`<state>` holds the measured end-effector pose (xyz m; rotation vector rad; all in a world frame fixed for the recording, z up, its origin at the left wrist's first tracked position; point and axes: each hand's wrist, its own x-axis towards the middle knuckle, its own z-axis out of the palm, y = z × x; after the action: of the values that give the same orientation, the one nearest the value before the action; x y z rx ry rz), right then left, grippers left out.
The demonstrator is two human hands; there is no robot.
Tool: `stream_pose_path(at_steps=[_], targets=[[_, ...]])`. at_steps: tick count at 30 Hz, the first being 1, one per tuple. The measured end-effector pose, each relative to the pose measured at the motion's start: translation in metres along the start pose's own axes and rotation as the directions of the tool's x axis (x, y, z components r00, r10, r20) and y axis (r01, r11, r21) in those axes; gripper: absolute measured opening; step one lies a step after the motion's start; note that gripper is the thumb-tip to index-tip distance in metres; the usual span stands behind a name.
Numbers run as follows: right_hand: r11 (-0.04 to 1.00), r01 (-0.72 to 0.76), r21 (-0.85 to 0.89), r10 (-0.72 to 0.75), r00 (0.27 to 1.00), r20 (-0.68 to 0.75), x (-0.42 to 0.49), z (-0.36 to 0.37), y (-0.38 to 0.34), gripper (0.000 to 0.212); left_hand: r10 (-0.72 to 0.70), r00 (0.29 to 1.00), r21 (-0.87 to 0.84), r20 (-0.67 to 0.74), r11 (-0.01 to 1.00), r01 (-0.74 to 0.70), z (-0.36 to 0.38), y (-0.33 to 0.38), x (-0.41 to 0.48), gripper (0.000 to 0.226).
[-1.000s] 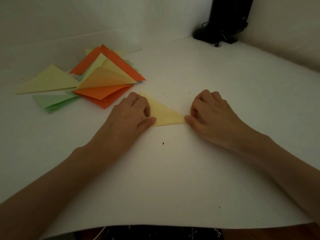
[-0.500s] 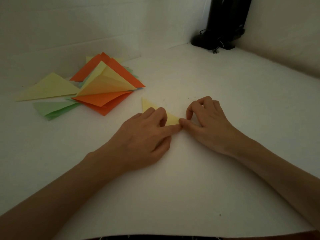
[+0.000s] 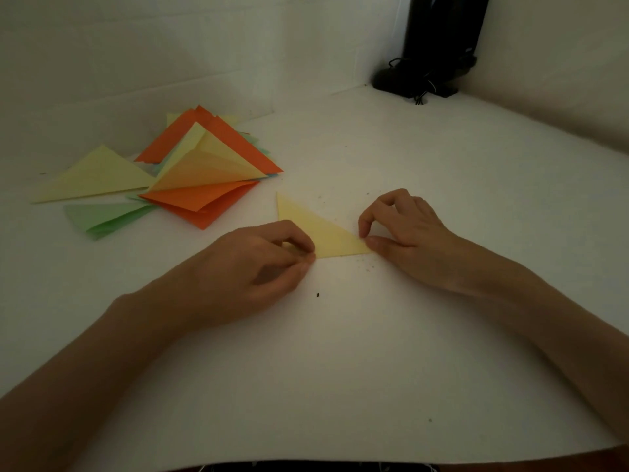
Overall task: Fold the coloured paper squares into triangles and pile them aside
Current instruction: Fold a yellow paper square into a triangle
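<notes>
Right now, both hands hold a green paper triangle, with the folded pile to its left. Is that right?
No: the head view shows the paper triangle is yellow, not green. The left hand and right hand do hold it, and the folded pile lies to its left.

I see bare white tabletop (image 3: 340, 369) near me and off to the right, where a hand could pass. On the far left, a loose pile of folded orange, yellow and green paper triangles (image 3: 204, 185) blocks the way; a strip of table separates it from the folded yellow paper triangle (image 3: 326, 233) mid-table. A black stand with cables (image 3: 439, 49) fills the far corner.
</notes>
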<state>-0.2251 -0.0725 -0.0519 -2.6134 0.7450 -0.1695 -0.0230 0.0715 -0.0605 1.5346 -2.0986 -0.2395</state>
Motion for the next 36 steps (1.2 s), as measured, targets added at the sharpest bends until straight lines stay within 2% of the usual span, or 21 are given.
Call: stream_pose_path(at_steps=[3,4,6,8,13,17,19,21,22,27,32,36], targets=[[0.996,-0.055,0.069,0.060,0.996,-0.071,0.003,0.001,-0.003,0.005,0.015,1.000,0.018,-0.005,1.000,-0.014,-0.001,0.002,0.000,0.040],[0.995,-0.086,0.058,0.092,0.990,-0.111,0.005,0.004,-0.006,0.012,0.015,1.000,0.050,-0.002,0.999,-0.015,-0.001,0.003,0.001,0.040],[0.992,-0.121,-0.034,0.114,0.981,-0.158,0.008,0.012,-0.011,0.028,0.011,1.000,0.137,-0.003,0.991,-0.010,0.001,0.007,0.004,0.040],[0.989,-0.095,-0.114,0.073,0.981,-0.182,0.009,0.016,-0.013,0.025,0.010,1.000,0.153,-0.014,0.988,-0.008,0.002,0.007,0.006,0.040],[0.999,0.015,-0.043,-0.018,0.997,-0.081,0.003,0.004,0.003,0.004,0.029,0.998,-0.050,-0.048,0.998,-0.031,-0.004,-0.006,0.001,0.038],[0.976,0.215,-0.020,-0.216,0.974,-0.071,0.005,0.004,0.007,0.015,-0.188,0.981,-0.263,-0.054,0.950,0.168,-0.009,-0.011,-0.001,0.043],[0.953,0.300,-0.036,-0.302,0.951,-0.072,0.005,0.005,0.011,0.022,-0.231,0.966,-0.320,-0.119,0.930,0.182,-0.008,-0.012,-0.002,0.037],[0.947,0.319,-0.031,-0.320,0.946,-0.060,0.005,0.003,0.012,0.028,-0.229,0.951,-0.280,-0.206,0.945,0.167,-0.007,-0.014,-0.001,0.032],[0.948,0.317,-0.027,-0.318,0.946,-0.059,0.005,0.002,0.011,0.030,-0.225,0.952,-0.261,-0.206,0.950,0.168,-0.006,-0.016,0.000,0.030],[0.921,0.387,-0.054,-0.390,0.912,-0.123,0.008,0.006,0.008,0.021,-0.190,0.981,-0.167,0.050,0.966,0.196,0.001,-0.020,0.001,0.057],[0.969,0.248,0.001,-0.246,0.961,-0.126,0.009,0.007,0.012,0.028,-0.193,0.981,-0.070,0.023,0.979,0.194,0.003,-0.024,0.003,0.059],[0.959,0.270,0.087,-0.261,0.960,-0.100,0.008,0.005,0.010,0.015,-0.329,0.944,-0.121,-0.005,0.938,0.326,0.000,-0.021,0.004,0.051]])
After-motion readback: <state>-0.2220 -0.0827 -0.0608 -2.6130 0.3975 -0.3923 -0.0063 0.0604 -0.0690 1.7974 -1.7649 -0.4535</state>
